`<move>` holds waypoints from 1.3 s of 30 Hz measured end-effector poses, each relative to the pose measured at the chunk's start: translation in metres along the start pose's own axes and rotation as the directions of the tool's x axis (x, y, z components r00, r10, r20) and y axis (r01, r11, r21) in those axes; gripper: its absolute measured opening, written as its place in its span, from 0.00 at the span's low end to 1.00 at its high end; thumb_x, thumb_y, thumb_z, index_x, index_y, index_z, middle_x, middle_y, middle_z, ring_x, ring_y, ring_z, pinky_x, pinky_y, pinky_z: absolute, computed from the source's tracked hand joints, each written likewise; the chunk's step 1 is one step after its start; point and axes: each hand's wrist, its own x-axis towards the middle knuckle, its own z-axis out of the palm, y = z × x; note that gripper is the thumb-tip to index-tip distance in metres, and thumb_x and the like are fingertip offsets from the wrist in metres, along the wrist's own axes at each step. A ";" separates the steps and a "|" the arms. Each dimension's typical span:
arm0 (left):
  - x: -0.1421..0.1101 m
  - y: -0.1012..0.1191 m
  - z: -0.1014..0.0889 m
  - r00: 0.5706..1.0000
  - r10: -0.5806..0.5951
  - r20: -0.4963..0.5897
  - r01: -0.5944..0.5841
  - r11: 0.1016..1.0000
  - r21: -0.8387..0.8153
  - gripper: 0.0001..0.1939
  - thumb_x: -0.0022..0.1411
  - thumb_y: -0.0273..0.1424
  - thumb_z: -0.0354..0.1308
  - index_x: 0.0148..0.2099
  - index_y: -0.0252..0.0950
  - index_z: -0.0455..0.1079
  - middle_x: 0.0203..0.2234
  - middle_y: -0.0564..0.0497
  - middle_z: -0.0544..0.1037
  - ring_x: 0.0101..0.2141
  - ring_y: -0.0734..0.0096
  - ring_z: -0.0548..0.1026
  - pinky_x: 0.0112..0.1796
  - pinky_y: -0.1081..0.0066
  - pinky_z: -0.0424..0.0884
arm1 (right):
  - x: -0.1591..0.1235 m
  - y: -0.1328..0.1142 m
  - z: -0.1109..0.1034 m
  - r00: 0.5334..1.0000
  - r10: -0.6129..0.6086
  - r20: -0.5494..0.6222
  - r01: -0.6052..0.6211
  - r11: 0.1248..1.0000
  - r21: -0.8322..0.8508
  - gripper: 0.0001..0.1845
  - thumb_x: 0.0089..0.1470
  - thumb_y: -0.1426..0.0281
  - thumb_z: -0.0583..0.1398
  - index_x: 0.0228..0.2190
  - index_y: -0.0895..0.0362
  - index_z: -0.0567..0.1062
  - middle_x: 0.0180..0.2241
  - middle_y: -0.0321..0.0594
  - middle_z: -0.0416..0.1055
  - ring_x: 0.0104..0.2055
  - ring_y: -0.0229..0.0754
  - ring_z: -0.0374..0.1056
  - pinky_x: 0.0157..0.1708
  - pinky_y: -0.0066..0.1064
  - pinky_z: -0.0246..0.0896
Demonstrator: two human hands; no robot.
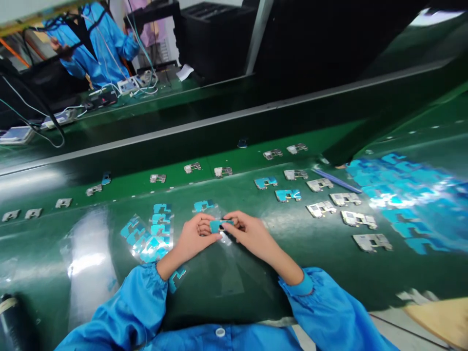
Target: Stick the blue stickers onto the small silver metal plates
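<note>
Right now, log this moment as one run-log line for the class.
left hand: teal part | right hand: same part | beside: clear film sheet

Teal piece (218, 226) partly hidden by right hand (252, 235); far-right sheets (405, 200) blurred.

The green bench mat (44, 253) is smooth and glossy, with white glare. The stamped metal plates (358, 218) look dull silver, the teal film piece (219, 225) is smooth plastic, the clear plastic sheet (223, 273) shines, and the blue sleeve (139, 302) is matt cloth.
</note>
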 end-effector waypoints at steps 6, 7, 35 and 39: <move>0.002 -0.004 -0.003 0.998 0.011 0.063 -0.005 0.996 -0.092 0.21 0.62 0.47 0.62 0.45 0.34 0.68 0.27 0.50 0.78 0.27 0.67 0.79 0.29 0.70 0.75 | 0.017 -0.021 -0.041 0.994 -0.106 0.038 0.111 0.976 -0.186 0.14 0.57 0.57 0.63 0.40 0.52 0.77 0.25 0.33 0.73 0.27 0.39 0.69 0.28 0.29 0.63; 0.003 -0.005 -0.003 0.997 0.038 0.064 -0.031 0.994 -0.101 0.22 0.64 0.47 0.59 0.48 0.33 0.68 0.30 0.48 0.79 0.30 0.66 0.80 0.31 0.68 0.76 | 0.032 -0.021 -0.058 0.995 -0.104 -0.011 0.098 0.964 -0.247 0.15 0.57 0.56 0.62 0.41 0.52 0.77 0.26 0.34 0.74 0.28 0.40 0.70 0.29 0.29 0.63; 0.224 0.067 0.009 0.855 0.277 0.439 -0.493 0.172 0.853 0.16 0.64 0.37 0.61 0.52 0.36 0.74 0.46 0.43 0.71 0.46 0.58 0.69 0.48 0.64 0.65 | -0.010 0.059 -0.122 0.857 -0.233 -0.460 -0.216 0.648 -0.730 0.27 0.59 0.48 0.51 0.55 0.44 0.68 0.40 0.50 0.77 0.42 0.64 0.72 0.45 0.57 0.64; 0.242 0.073 0.003 0.843 0.256 0.474 -0.516 0.131 0.847 0.07 0.58 0.30 0.64 0.40 0.33 0.76 0.38 0.44 0.71 0.41 0.59 0.70 0.43 0.66 0.67 | -0.044 0.074 -0.119 0.875 -0.213 -0.436 -0.198 0.663 -0.722 0.22 0.56 0.49 0.55 0.47 0.43 0.74 0.41 0.51 0.77 0.50 0.67 0.69 0.53 0.60 0.60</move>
